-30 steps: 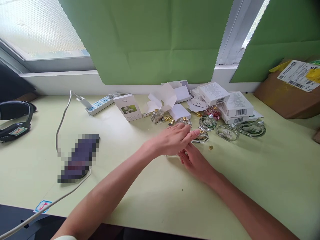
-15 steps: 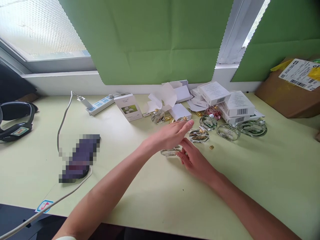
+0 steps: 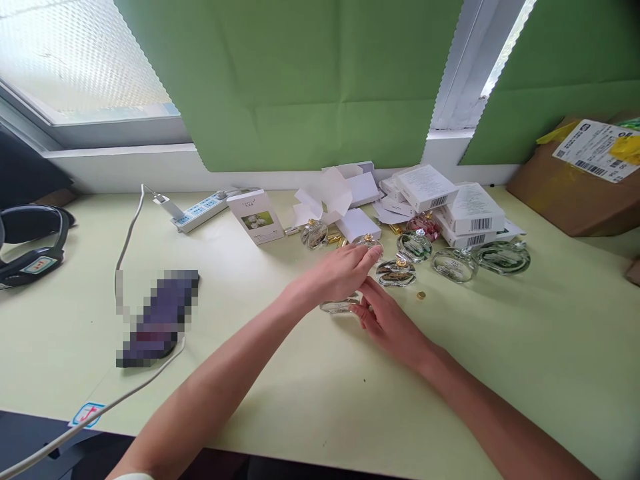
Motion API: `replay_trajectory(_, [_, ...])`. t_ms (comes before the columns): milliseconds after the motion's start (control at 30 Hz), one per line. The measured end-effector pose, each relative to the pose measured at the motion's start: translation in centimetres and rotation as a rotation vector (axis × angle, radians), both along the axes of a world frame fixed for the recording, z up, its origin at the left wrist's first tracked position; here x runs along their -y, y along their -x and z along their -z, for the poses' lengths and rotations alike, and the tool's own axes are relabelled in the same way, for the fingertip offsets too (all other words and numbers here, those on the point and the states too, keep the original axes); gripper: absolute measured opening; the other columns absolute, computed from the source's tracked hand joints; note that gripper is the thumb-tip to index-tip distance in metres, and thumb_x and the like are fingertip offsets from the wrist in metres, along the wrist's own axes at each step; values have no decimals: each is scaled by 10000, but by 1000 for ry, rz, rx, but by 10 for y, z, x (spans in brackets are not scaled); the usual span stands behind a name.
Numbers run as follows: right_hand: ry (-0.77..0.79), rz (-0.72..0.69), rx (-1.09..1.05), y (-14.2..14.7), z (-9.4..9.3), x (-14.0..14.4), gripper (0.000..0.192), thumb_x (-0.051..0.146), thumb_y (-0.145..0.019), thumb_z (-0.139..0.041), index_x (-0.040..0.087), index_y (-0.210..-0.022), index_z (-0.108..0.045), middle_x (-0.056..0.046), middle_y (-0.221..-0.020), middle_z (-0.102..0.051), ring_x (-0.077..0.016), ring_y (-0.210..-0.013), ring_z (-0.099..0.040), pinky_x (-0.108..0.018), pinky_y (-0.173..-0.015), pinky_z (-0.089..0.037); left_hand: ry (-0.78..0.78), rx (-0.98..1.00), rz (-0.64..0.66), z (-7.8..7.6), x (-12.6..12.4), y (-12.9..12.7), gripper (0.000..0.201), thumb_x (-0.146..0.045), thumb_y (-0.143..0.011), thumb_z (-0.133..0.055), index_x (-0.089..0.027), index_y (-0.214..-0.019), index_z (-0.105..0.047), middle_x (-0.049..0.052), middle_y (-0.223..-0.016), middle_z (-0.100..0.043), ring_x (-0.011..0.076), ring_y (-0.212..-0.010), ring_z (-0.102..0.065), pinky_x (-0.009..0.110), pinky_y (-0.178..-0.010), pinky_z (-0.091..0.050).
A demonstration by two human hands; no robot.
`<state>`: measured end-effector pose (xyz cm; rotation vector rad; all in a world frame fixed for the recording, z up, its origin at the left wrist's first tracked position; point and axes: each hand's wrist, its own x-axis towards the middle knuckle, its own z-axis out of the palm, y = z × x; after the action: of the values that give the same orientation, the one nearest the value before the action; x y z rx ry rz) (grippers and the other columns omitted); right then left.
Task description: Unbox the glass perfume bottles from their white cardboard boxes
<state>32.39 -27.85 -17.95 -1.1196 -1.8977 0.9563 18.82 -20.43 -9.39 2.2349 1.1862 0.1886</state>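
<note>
A clear glass bottle [image 3: 340,306] lies flat on the table [image 3: 500,373], in front of the row of other bottles [image 3: 453,264]. It is pinned betw. both hands: the right hand [image 3: 390,323] is laid at its near-right end w/ fingers loosely curled, tips touching the glass; the left hand [image 3: 343,273] is arched over the top, fingers half bent and reaching twd. a 2nd bottle [image 3: 369,243] w/ a gold cap. Whether anything is actually gripped by the left can't be told; the palm hides it.

To do this well, the flat bottle should be steadied by the right hand, approx. at the shoulder, so it isn't rolled. Glass is slick and probably heavy for its size, so a pinch across the flat faces is judged safer than at the edges. The neighbour bottle [image 3: 397,273] sits just beside the knuckles and could be knocked. The loose gold cap [image 3: 422,295] lies near, apart from both hands.
</note>
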Motion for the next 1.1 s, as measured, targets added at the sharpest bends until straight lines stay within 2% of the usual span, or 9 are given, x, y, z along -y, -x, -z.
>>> replay_trajectory(167, [33,-3,-20,-1,1,1,287,270,-1007,-409,264,-1281,-495,-55,-1163,-531,-129,-721,-537,-280,-643,-474,-50,118,-28,-15,-3,10,647,-697,-948,-152,-216,-939,-586,66,-946,-654,216,-862,-591,346,-726,-451])
replay_trajectory(233, [55,4,-14,-1,0,2,289,325,-1010,-414,265,-1280,-499,-51,-1139,-533,-127,-711,-536,-274,-628,-477,-121,190,-106,-26,-14,26,615,-710,-939,-199,-218,-906,-567,58,-887,-635,193,-791,-572,330,-661,-437])
replay_trajectory(333, [93,7,11,-1,-3,3,353,408,-989,-467,281,-1318,-489,-41,-1150,-541,-122,-706,-547,-280,-649,-486,-415,329,-397,-41,-41,63,490,-683,-919,-377,-234,-952,-568,40,-890,-604,180,-822,-560,334,-671,-432])
replay_trajectory(433, [106,24,32,-1,-5,3,455,463,-967,-505,282,-1381,-457,-36,-1153,-564,-128,-727,-562,-300,-710,-491,-745,365,-727,-44,-70,106,451,-580,-865,-573,-260,-1181,-541,21,-1130,-578,216,-1128,-500,386,-876,-410])
replay_trajectory(533, [81,31,42,-1,-5,2,410,474,-979,-474,267,-1330,-517,-30,-1076,-596,-139,-723,-551,-315,-735,-479,-643,248,-868,-34,-90,135,493,-490,-836,-607,-251,-1260,-529,17,-1254,-540,256,-1265,-425,439,-999,-353])
replay_trajectory(700, [56,43,1,1,0,0,363,460,-979,-477,242,-1254,-574,-39,-1046,-594,-145,-749,-550,-308,-724,-470,-397,88,-837,-14,-101,141,512,-424,-745,-686,-249,-1205,-544,100,-1326,-484,318,-1304,-401,450,-990,-425])
replay_trajectory(800, [126,76,-89,1,2,-2,376,468,-957,-518,224,-1234,-587,-43,-1005,-584,-131,-712,-539,-282,-657,-477,-398,6,-788,-7,-105,136,543,-475,-733,-700,-231,-1186,-525,133,-1340,-441,337,-1330,-358,467,-1033,-408])
replay_trajectory(933, [327,93,-210,0,-1,-3,442,503,-927,-554,199,-1249,-567,7,-758,-557,-111,-596,-516,-235,-511,-426,-446,-70,-779,-1,-107,134,622,-510,-715,-706,-199,-1202,-474,163,-1328,-417,371,-1325,-335,503,-1059,-384])
replay_trajectory(1100, [430,76,-296,-4,-11,-2,469,520,-899,-595,202,-1244,-571,45,-634,-547,-80,-523,-477,-196,-450,-367,-495,-83,-776,5,-108,133,553,-459,-712,-686,-187,-1138,-464,165,-1287,-410,371,-1290,-347,502,-1062,-379])
